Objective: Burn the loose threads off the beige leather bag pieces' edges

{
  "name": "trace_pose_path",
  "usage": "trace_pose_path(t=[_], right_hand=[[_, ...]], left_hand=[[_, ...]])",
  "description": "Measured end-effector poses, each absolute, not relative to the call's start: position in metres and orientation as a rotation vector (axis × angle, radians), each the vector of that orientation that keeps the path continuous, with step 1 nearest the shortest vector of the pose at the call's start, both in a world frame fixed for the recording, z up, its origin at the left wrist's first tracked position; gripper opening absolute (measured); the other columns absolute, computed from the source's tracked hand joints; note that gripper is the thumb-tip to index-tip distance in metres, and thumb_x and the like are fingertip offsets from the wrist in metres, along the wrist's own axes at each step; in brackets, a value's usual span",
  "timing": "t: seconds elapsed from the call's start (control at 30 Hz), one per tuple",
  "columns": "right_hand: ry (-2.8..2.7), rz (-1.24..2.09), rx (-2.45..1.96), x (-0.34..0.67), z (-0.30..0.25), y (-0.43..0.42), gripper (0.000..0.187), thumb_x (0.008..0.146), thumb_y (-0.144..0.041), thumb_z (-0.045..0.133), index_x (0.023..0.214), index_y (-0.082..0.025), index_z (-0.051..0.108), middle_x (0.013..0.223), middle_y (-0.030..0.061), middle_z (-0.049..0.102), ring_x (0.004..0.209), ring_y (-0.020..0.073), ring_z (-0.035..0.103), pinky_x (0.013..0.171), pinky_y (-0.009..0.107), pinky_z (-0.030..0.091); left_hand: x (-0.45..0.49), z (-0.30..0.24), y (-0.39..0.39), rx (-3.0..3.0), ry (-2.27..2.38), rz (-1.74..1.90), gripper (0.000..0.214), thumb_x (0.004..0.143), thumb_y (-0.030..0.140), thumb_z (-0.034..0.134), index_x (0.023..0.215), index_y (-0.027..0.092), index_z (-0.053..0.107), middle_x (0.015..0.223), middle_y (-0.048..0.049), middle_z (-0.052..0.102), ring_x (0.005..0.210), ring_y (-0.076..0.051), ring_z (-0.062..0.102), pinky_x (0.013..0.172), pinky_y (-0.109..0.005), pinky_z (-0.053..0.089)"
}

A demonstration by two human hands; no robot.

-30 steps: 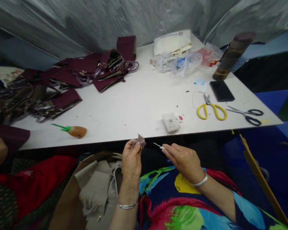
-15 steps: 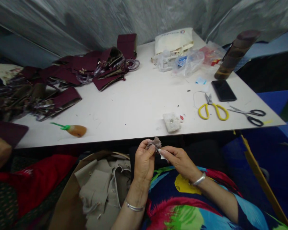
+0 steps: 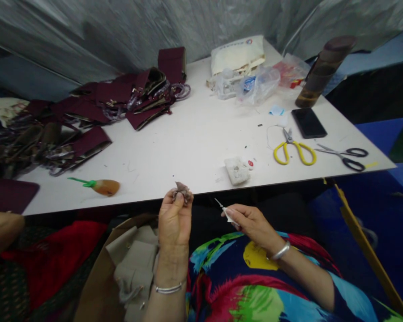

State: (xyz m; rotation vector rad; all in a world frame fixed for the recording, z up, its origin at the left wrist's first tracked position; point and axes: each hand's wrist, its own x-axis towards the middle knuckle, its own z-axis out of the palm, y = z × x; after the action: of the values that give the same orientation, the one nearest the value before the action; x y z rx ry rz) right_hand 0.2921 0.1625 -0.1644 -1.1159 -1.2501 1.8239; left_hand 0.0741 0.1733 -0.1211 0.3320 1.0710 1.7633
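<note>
My left hand (image 3: 175, 219) pinches a crumpled grey-brown rag (image 3: 182, 193) in front of the table's near edge. Apart from it, on the right, my right hand (image 3: 251, 223) is closed round a thin pale pointed tool (image 3: 219, 203) with something white wrapped about its grip; its exact kind is too small to make out. On the table near my hands lies a whitish block-like packet (image 3: 237, 171) with dark smudges. Beside that packet is a small red round piece (image 3: 250, 163). Farther left an orange-brown squeeze bottle (image 3: 108, 187) with a green nozzle rests on its side.
Yellow-handled scissors (image 3: 294, 150), black-handled scissors (image 3: 347, 156), a phone (image 3: 309, 123) and a dark bottle (image 3: 324, 74) occupy the table's right. Maroon bags (image 3: 117, 94) pile up at left. A carton of beige pieces (image 3: 137, 257) stands below; another person's arm (image 3: 3, 232) shows at left.
My hands have separated: the left moved left with the rag, while the right stayed nearly in place. The tool's thin tip now shows clear of the rag.
</note>
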Motion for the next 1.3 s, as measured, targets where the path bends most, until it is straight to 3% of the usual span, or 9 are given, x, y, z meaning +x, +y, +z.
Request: trace_pose_path(t=[0.17, 0.27, 0.4, 0.53, 0.63, 0.83, 1.0, 1.13, 1.3], right_hand=[[-1.170, 1.900, -1.102, 0.294, -0.169, 0.165, 0.057, 0.092, -0.070, 0.062, 0.098, -0.015, 0.077, 0.058, -0.0050, 0.044, 0.052, 0.0088, 0.034, 0.048, 0.022, 0.025], [-1.273, 1.786, -1.122, 0.298, -0.171, 0.164, 0.052, 0.097, -0.065, 0.059, 0.105, -0.017, 0.077, 0.066, -0.0016, 0.055, 0.058, 0.0111, 0.046, 0.053, 0.023, 0.037], [-1.723, 1.195, -1.189, 0.304, -0.162, 0.161, 0.035, 0.106, -0.046, 0.054, 0.125, -0.025, 0.074, 0.095, 0.0047, 0.070, 0.082, 0.0167, 0.064, 0.075, 0.027, 0.050], [-2.084, 0.558, -1.262, 0.311, -0.147, 0.159, 0.039, 0.110, -0.028, 0.046, 0.147, -0.027, 0.060, 0.103, 0.0082, 0.070, 0.088, 0.0200, 0.063, 0.079, 0.032, 0.050], [-2.154, 0.355, -1.254, 0.315, -0.141, 0.160, 0.048, 0.108, -0.017, 0.044, 0.154, -0.026, 0.051, 0.119, 0.0110, 0.070, 0.096, 0.0244, 0.061, 0.087, 0.040, 0.051], [-2.054, 0.483, -1.156, 0.319, -0.143, 0.164, 0.057, 0.107, -0.012, 0.042, 0.161, -0.027, 0.036, 0.130, 0.0110, 0.067, 0.108, 0.0256, 0.062, 0.095, 0.044, 0.052], [-1.768, 0.799, -1.135, 0.322, -0.152, 0.164, 0.032, 0.106, -0.023, 0.052, 0.138, -0.026, 0.052, 0.107, 0.0053, 0.071, 0.085, 0.0170, 0.067, 0.079, 0.030, 0.055], [-1.596, 1.004, -1.155, 0.325, -0.155, 0.165, 0.008, 0.106, -0.029, 0.052, 0.112, -0.025, 0.056, 0.087, -0.0005, 0.066, 0.073, 0.0136, 0.062, 0.069, 0.025, 0.050], [-1.446, 1.080, -1.165, 0.325, -0.154, 0.167, 0.009, 0.106, -0.032, 0.054, 0.104, -0.025, 0.061, 0.093, 0.0002, 0.066, 0.081, 0.0145, 0.063, 0.074, 0.025, 0.050]], left_hand=[[0.105, -0.141, 0.165, 0.267, 1.116, 1.617, 0.031, 0.068, 0.018, 0.093, 0.091, 0.019, 0.072, 0.094, -0.0027, 0.077, 0.086, -0.015, 0.071, 0.083, -0.028, 0.056], [0.117, -0.147, 0.161, 0.268, 1.116, 1.557, 0.030, 0.072, 0.021, 0.091, 0.095, 0.018, 0.072, 0.098, -0.0037, 0.077, 0.090, -0.017, 0.072, 0.085, -0.030, 0.056], [0.120, -0.149, 0.159, 0.239, 1.137, 1.555, 0.029, 0.077, 0.025, 0.088, 0.101, 0.019, 0.073, 0.103, -0.0054, 0.076, 0.093, -0.017, 0.071, 0.084, -0.030, 0.056], [0.112, -0.152, 0.168, 0.204, 1.159, 1.624, 0.026, 0.075, 0.018, 0.087, 0.098, 0.017, 0.074, 0.100, -0.0052, 0.077, 0.088, -0.014, 0.070, 0.080, -0.026, 0.055], [0.104, -0.154, 0.190, 0.207, 1.158, 1.691, 0.020, 0.076, 0.013, 0.084, 0.092, 0.016, 0.073, 0.096, -0.0044, 0.077, 0.086, -0.013, 0.070, 0.080, -0.024, 0.054], [0.101, -0.138, 0.275, 0.252, 1.121, 1.649, 0.008, 0.084, 0.009, 0.074, 0.086, 0.016, 0.071, 0.095, -0.0065, 0.076, 0.086, -0.015, 0.069, 0.084, -0.027, 0.052], [0.102, -0.111, 0.328, 0.358, 1.020, 1.590, 0.012, 0.089, 0.012, 0.072, 0.100, 0.017, 0.070, 0.110, -0.0080, 0.076, 0.100, -0.018, 0.070, 0.099, -0.036, 0.051], [0.087, -0.117, 0.335, 0.245, 1.084, 1.730, 0.015, 0.091, 0.004, 0.065, 0.099, 0.016, 0.068, 0.103, -0.0075, 0.073, 0.088, -0.015, 0.070, 0.088, -0.029, 0.057], [0.062, -0.140, 0.336, 0.088, 1.200, 1.769, 0.020, 0.097, 0.003, 0.054, 0.084, 0.016, 0.059, 0.077, -0.0014, 0.064, 0.068, -0.010, 0.065, 0.073, -0.024, 0.059]])
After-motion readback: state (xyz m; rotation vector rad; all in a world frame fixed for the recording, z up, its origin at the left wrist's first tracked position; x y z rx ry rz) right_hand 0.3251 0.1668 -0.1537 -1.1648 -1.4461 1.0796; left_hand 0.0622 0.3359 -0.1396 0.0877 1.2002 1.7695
